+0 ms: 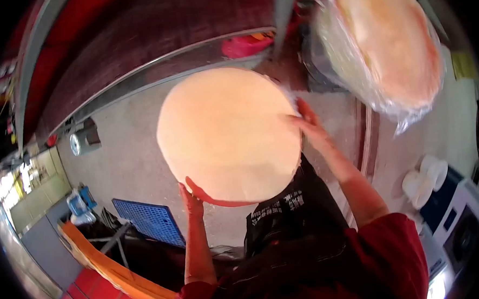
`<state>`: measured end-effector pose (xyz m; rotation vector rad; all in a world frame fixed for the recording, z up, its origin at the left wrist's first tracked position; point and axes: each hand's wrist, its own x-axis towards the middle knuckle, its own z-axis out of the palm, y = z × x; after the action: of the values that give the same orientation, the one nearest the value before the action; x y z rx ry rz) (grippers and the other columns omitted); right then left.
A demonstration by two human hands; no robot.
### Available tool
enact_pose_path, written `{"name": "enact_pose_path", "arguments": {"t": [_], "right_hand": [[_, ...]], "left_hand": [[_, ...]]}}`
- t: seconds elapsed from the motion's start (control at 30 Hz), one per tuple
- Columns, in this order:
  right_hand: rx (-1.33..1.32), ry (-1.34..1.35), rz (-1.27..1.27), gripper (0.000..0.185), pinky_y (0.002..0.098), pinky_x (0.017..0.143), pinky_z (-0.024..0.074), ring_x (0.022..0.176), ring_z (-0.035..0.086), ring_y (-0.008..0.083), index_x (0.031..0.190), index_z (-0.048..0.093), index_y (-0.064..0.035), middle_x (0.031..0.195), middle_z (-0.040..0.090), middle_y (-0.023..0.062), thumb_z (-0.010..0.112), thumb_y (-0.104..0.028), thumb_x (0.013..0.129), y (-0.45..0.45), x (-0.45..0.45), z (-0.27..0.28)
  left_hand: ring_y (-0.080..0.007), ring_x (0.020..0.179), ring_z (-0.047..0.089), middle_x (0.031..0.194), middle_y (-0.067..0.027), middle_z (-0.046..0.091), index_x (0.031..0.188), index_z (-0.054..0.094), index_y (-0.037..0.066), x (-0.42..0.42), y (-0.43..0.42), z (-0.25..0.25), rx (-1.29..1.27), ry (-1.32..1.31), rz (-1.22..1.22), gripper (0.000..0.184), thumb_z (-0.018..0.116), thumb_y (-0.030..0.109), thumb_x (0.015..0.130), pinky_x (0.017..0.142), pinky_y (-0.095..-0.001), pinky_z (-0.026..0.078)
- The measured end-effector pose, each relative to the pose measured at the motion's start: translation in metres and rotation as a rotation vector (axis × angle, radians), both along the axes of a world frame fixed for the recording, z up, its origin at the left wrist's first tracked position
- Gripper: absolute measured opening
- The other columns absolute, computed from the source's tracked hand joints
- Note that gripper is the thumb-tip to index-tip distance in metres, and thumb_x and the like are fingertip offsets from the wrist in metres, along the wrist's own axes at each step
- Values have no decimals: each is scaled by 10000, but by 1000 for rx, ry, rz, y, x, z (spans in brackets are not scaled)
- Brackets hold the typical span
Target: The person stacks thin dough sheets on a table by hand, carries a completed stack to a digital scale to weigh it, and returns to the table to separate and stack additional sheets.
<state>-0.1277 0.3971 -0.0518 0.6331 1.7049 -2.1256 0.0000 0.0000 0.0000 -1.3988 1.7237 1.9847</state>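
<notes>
One broad grey floor (121,166) spreads behind everything I watch remotely through the head camera. Across the upper left runs a dark red tabletop (136,46). Central, raised above the floor, is a large pale round disc (222,129) with a smooth face; whether it is a single sheet or a stack, I cannot tell. At upper right is a plastic-wrapped pale bundle (391,41), apart from the disc. A blue perforated panel (148,222) shows at lower left. The right hand (313,128), partly open, holds the disc's right edge, one digit lapping onto its face. The left hand (193,201), half curled, grips the lower-left rim. I judge that the far side, where I see no support, could sag or tip if either grip slackens. Should the disc be layered, uneven squeezing could make its layers slide.
</notes>
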Motion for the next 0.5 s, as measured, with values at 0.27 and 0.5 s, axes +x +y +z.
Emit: {"name": "enact_pose_path", "arguments": {"t": [0.27, 0.5], "right_hand": [[531, -103, 130, 123, 242, 429, 372, 493, 461, 94, 732, 558, -61, 605, 514, 2, 584, -177, 762, 184, -14, 17], [462, -104, 162, 154, 237, 453, 454, 566, 571, 141, 900, 558, -39, 716, 589, 77, 571, -145, 787, 49, -48, 111]], "left_hand": [[-178, 828, 553, 997, -85, 553, 1173, 412, 8, 196, -38, 80, -113, -271, 185, 576, 625, 361, 771, 656, -294, 467], [-238, 725, 594, 905, -143, 593, 1130, 474, -23, 411, 14, 55, 105, -714, 244, 643, 691, 396, 693, 569, -359, 498]]}}
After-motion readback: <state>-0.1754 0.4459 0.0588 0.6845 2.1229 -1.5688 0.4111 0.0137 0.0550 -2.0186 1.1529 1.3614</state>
